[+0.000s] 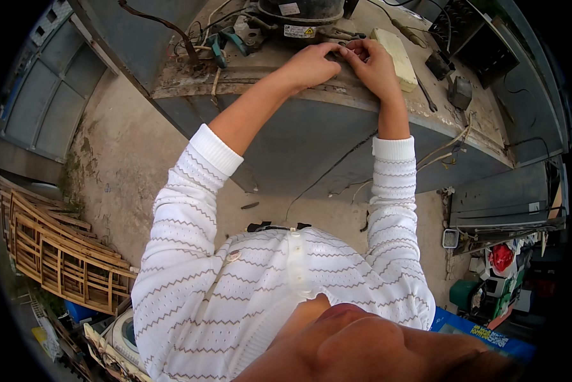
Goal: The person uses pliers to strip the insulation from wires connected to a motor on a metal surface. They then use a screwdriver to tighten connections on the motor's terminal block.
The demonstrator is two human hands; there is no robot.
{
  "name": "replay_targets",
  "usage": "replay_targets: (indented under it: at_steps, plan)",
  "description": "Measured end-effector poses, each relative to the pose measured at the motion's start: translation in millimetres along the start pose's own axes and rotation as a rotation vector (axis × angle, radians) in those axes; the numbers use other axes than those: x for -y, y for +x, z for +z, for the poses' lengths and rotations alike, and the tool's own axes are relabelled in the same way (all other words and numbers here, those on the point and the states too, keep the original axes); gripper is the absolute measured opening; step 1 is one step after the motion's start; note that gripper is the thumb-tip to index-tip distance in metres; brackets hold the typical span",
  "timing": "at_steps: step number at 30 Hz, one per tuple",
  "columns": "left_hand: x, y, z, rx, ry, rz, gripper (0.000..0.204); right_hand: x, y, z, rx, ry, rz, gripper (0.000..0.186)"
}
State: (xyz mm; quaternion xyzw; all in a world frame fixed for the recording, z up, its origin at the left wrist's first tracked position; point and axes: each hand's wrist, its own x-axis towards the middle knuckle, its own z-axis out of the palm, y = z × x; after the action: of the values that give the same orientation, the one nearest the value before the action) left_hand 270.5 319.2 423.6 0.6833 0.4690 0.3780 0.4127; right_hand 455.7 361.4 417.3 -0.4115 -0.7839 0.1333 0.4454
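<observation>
My left hand (313,65) and my right hand (372,65) come together at the near edge of a worn metal bench (267,79). The fingertips of both hands are pinched close to each other, and whatever they hold is too small or hidden to make out. Just beyond them stands a black, rounded compressor (302,11) with labels on its side and short pipes reaching toward my fingers. A pale yellow block (395,58) lies right beside my right hand. Left of the compressor rests a pair of pliers (217,49) with teal handles.
A bent rusty pipe (171,28) rises at the bench's left. On the right lie a slim dark tool (426,95), a small dark box (460,93) and loose wires (444,149) over the edge. Wooden frames (63,245) are stacked on the floor at left.
</observation>
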Motion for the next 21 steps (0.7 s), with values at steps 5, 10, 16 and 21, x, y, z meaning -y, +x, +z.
replay_targets:
  at_steps: [5,10,16,21]
  plan:
    - [-4,0,-1,0.015,-0.020,-0.049,0.060,-8,1,0,0.008,0.017,-0.029,0.019]
    - [1,1,1,-0.026,-0.002,-0.003,0.060,1,0,-2,-0.016,-0.019,0.004,0.018]
    - [0,0,0,-0.004,0.010,0.020,0.061,-5,0,-1,-0.001,0.088,-0.013,0.019]
    - [-1,0,-1,0.003,-0.007,-0.008,0.062,6,1,-2,-0.014,-0.026,0.034,0.019]
